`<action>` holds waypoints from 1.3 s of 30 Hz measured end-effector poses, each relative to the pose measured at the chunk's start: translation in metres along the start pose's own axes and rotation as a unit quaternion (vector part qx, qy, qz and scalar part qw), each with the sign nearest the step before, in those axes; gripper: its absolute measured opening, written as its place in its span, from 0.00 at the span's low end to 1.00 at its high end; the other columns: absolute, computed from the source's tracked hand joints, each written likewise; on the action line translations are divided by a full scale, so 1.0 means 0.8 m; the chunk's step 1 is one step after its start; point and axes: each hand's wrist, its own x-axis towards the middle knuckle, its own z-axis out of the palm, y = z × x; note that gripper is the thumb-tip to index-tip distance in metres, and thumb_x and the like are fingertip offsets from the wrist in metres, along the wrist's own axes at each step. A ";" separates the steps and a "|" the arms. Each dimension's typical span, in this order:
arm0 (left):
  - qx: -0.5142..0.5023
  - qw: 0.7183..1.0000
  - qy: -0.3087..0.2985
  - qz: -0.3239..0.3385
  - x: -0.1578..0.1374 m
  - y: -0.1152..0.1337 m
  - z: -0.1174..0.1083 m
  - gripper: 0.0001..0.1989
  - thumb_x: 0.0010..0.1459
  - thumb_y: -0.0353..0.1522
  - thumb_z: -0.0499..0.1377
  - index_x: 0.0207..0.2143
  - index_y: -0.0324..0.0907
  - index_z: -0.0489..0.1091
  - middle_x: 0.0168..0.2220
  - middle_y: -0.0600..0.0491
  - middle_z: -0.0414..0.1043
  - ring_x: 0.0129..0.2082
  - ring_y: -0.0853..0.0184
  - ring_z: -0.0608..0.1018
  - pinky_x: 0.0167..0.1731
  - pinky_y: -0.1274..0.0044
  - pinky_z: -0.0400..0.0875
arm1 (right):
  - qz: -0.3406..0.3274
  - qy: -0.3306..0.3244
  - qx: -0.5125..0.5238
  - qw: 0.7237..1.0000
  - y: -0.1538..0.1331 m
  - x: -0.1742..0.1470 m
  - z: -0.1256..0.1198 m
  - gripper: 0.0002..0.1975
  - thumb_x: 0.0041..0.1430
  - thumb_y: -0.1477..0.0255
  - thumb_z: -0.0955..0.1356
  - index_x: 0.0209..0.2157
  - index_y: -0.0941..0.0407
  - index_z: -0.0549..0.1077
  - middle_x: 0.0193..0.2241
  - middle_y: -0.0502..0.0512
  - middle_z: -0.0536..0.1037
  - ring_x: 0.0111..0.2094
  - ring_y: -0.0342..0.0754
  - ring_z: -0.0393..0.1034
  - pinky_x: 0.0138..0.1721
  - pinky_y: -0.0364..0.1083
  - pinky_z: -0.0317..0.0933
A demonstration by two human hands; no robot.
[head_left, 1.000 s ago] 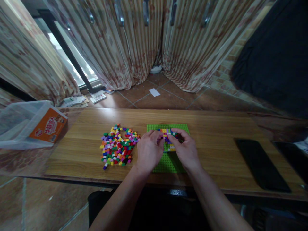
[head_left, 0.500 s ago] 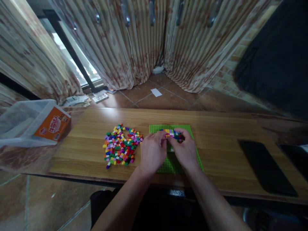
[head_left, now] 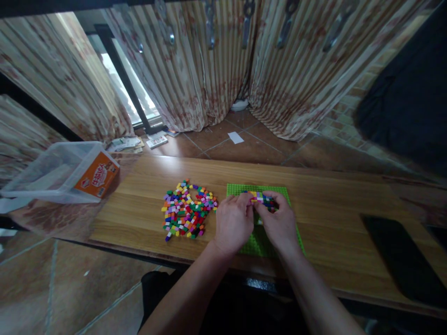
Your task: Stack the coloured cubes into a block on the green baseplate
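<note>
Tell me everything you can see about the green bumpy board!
The green studded baseplate looks like plastic, four-sided, with rows of little studs. It lies flat on the wooden table, right of the loose brick pile. The left hand and right hand cover much of it, and colorful bricks show between them; I can't tell which of these touch it.

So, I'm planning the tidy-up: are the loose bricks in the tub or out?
Out: the loose bricks lie spread on the table, between the tub and the green plate.
</note>
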 end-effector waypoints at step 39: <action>0.134 0.982 -0.131 0.002 0.017 -0.090 -0.064 0.12 0.57 0.27 0.55 0.32 0.46 0.79 0.39 0.49 0.76 0.42 0.60 0.76 0.48 0.68 0.68 | 0.020 -0.046 0.076 0.996 0.010 0.007 -0.012 0.19 0.52 0.57 0.72 0.42 0.55 0.76 0.39 0.56 0.79 0.36 0.51 0.73 0.42 0.52 0.66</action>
